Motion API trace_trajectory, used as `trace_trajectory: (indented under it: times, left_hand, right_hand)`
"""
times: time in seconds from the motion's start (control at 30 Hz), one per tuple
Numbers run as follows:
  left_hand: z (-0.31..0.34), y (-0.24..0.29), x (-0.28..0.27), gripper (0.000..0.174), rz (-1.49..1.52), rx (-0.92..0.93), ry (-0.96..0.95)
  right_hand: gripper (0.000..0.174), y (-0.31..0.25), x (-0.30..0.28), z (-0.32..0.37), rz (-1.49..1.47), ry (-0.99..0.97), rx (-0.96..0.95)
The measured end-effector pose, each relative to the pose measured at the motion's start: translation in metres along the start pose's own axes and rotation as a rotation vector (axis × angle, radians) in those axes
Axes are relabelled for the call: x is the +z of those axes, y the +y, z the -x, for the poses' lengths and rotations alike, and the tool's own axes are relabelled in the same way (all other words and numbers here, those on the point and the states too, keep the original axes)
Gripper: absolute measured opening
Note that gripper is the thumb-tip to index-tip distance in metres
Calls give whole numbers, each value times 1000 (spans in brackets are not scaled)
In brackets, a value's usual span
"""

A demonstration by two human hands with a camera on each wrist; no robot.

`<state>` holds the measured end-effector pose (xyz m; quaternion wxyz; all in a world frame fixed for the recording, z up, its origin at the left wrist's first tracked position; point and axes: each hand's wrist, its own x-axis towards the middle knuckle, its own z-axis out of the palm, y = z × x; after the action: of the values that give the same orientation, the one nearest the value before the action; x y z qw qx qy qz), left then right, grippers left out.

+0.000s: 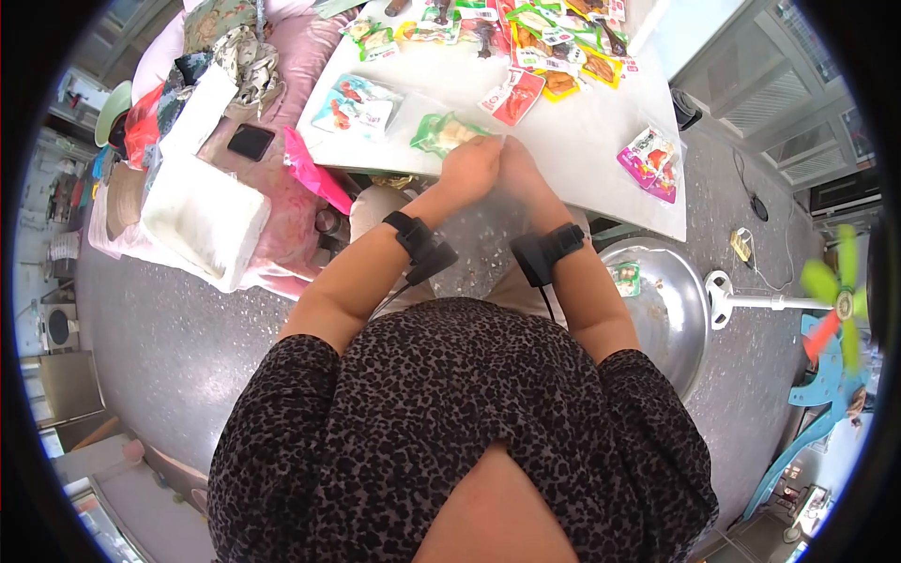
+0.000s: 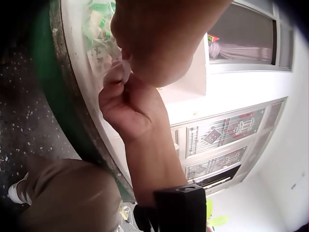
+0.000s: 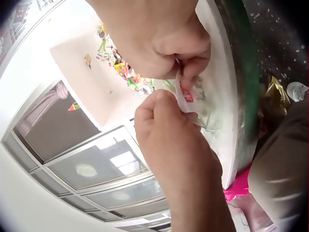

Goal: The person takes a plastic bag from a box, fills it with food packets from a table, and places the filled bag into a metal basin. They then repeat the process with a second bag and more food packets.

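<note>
A clear and green plastic food packet (image 1: 443,133) lies at the table's near edge, pale pieces showing through it. My left hand (image 1: 472,164) and right hand (image 1: 522,171) meet at one end of it. In the left wrist view, the curled fingers of the right hand (image 2: 128,108) pinch the see-through film of the packet (image 2: 98,24). From the right wrist, the left hand (image 3: 171,133) also grips the film, close against the right hand's fingertips. A small red label shows on the packet (image 3: 187,95) between the two hands.
Many colourful snack packets (image 1: 554,56) are heaped at the back of the white table (image 1: 572,150). A blue and white packet (image 1: 357,108) lies left, a pink one (image 1: 650,164) right. A metal basin (image 1: 671,305) stands right, beside a fan (image 1: 843,305). A phone (image 1: 251,142) rests on pink cloth.
</note>
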<state>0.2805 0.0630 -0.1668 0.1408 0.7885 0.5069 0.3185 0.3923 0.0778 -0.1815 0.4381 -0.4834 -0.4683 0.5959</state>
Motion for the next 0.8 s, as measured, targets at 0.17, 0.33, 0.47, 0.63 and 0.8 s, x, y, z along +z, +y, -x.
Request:
trace_trajectory:
  times: [0.17,0.33,0.47,0.63,0.8]
  left_hand:
    - [1,2,-2,16,-73,82,-43]
    - [-11,-7,7,15,9,250,43]
    - [-20,1,-1,15,-1,224,-56]
    - [-53,-22,-42,17,3,312,-38]
    - [-116,-108,-84,21,-294,-60,-29]
  right_hand:
    - [26,5,-24,-31,525,-429,158]
    - [26,-2,-8,-24,-297,-269,191]
    - [29,13,-16,-29,-132,-215,-101]
    - [27,12,-28,-21,102,-50,-43]
    - [18,32,-45,-15,445,292,-217]
